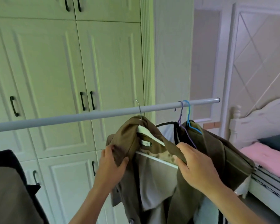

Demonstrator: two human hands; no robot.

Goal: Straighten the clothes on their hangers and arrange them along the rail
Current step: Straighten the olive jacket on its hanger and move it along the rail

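Brown jacket point(136, 135) pinched by left hand point(111, 160) and right hand point(196, 165) at collar edges. Soft, limp cloth judged slip-prone on white hanger point(149, 137) between hands; best gripped at shoulders.

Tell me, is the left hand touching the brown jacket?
Touching. The head view shows the left hand pinching the brown jacket between thumb and fingers.

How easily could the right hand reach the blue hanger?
Probably yes: the right hand grips the brown jacket near its collar, just below the blue hanger, whose hook sits exposed on the rail; only the purple hanger's thin wire hangs between. It would need to let go first.
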